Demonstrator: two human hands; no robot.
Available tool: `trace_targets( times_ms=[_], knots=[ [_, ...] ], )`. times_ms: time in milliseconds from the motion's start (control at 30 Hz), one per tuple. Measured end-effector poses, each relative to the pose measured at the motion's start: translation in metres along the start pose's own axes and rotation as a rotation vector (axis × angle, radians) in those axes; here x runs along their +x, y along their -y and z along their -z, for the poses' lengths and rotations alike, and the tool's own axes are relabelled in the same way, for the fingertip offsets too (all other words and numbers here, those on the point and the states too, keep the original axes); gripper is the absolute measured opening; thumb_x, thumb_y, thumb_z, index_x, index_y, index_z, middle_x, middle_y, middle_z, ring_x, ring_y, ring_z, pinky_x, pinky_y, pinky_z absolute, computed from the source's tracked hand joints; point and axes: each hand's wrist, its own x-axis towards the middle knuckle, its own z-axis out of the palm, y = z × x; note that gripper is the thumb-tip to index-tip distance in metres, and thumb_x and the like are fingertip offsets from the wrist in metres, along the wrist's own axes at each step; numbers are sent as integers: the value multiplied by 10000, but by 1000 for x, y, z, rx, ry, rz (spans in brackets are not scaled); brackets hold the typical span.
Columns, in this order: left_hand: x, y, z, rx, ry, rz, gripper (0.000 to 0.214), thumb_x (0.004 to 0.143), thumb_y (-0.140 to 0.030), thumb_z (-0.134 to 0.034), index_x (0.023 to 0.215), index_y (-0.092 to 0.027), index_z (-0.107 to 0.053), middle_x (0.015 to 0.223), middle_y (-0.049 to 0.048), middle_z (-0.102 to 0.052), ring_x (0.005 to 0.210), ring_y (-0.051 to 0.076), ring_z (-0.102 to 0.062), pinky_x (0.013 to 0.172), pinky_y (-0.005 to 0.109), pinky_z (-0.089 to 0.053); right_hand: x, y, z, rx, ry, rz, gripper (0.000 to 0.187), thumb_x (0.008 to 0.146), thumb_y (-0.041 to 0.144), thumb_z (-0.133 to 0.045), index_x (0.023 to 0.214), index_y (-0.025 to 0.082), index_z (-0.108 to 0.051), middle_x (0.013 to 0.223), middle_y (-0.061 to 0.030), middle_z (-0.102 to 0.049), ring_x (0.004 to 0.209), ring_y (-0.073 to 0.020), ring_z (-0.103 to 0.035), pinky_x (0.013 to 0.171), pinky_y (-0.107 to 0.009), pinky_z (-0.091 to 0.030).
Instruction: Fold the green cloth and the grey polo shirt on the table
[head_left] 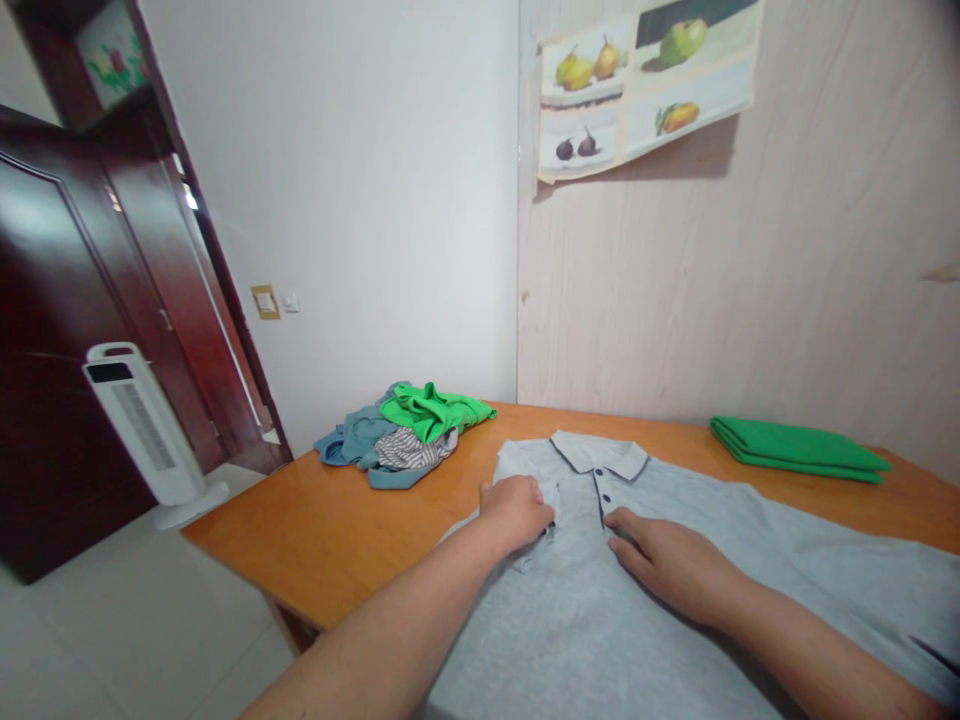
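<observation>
Since the grey polo shirt point(585, 620) lies front-up and spread over the worktop point(322, 520), both hands rest on its chest just below the collar point(600, 452). The left hand point(517, 512) is curled closed, pinching a fold of shoulder cloth. The right hand point(671, 560) lies flat with straight fingers, gripping nothing, and seems to pin the fabric beside the buttons. Beyond the left hand sits a loose clothes pile point(405, 435), with bare wood between them and the worktop's edge outward. Beyond the right hand, well apart, lies a folded green cloth point(795, 447).
</observation>
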Motion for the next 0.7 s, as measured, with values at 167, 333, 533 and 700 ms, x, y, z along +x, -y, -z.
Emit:
trace_targets(
  times_ms=[167,333,533,700],
  knots=[
    [-2,0,2,-12,34,84,351,796,-579,-589,902,-253,-665,942,31,-744,909,249,-662,845,367,-395,0,0,-1,-10,-5,3,351,954,408,-399,1200,244,-588,1023,-91,-736,963,-267,-683,787,-338,-438],
    [0,-1,-1,18,-4,99,543,749,-646,-625,1114,-245,-598,1032,64,-716,971,286,-646,882,403,-392,1,0,0,1,6,-1,348,952,405,-396,1192,243,-588,1014,-96,-736,953,-275,-682,785,-348,-435],
    [6,1,-11,-49,-73,40,141,778,-344,-653,880,-248,-643,973,34,-674,933,244,-615,782,344,-388,0,1,0,14,-3,-13,343,947,400,-412,1194,248,-596,1016,-91,-734,964,-270,-677,795,-338,-428],
    [15,3,-19,-454,-212,-80,87,862,-263,-561,797,-208,-543,683,-31,-554,675,144,-542,610,245,-352,0,2,0,11,-6,-6,352,946,398,-409,1202,242,-594,1014,-97,-735,966,-274,-676,797,-344,-428]
  ],
)
